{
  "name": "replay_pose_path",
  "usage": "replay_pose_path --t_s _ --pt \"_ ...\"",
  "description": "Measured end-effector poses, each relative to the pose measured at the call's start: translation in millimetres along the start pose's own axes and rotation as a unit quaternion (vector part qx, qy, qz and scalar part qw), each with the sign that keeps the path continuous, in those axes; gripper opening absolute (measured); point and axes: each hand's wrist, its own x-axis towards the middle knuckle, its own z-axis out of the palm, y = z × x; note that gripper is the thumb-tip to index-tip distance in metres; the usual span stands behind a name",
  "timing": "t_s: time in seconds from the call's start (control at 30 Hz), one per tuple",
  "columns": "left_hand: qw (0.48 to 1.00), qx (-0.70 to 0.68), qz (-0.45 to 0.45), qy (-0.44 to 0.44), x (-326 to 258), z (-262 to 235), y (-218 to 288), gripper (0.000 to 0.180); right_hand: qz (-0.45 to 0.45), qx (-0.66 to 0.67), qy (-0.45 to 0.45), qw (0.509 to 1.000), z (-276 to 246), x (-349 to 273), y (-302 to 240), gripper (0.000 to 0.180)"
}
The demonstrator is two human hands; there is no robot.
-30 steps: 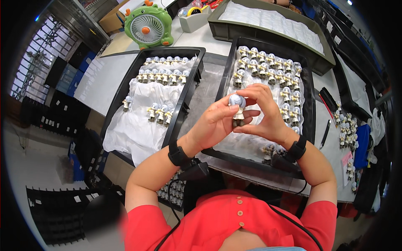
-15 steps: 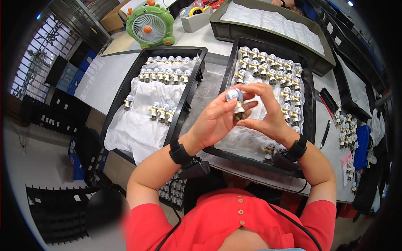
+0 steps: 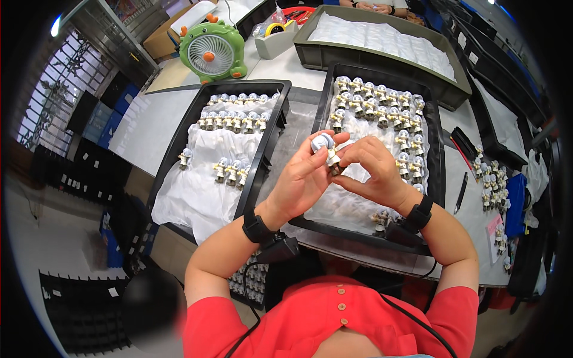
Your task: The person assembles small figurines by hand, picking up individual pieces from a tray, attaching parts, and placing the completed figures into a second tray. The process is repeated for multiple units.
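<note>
Over black tray (image 3: 443, 156), hands (image 3: 340, 170) pinch figurine (image 3: 325, 146).

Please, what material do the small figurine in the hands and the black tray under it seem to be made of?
The small figurine, held by the left hand and right hand, looks like painted plastic or resin: smooth, slightly glossy white head. It could also be ceramic. The black tray looks like moulded matt plastic, with a thin, even rim.

at your far left, a brown cardboard box (image 3: 170, 37) sits behind the green fan — a flat white package (image 3: 192, 15) lies on top. at your right, a small pink label (image 3: 495, 227) lies by the loose figurines.
</note>
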Motion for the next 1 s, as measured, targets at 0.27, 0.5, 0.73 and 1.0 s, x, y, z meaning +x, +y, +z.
replay_pose_path --t_s 0.27,0.5,0.73,1.0 --pt "1.0 -0.017 -0.012 -0.016 0.2 -2.0 3.8 0.046 0.02 0.021 0.012 0.999 -0.4 -1.8 -2.5 0.029" --pt "0.999 -0.023 -0.011 -0.034 1.4 -0.1 9.9 0.062 0.02 0.041 0.025 0.999 -1.0 -0.5 -4.6 0.03" --pt "0.999 -0.008 0.015 -0.044 4.0 -8.9 4.8 0.058 0.043 0.04 -0.011 0.998 -0.5 -1.9 -1.7 0.031" --pt "0.977 0.198 -0.008 0.073 -7.1 -10.1 52.6 0.045 0.08 0.004 -0.014 0.997 -1.8 -0.8 -2.6 0.036"
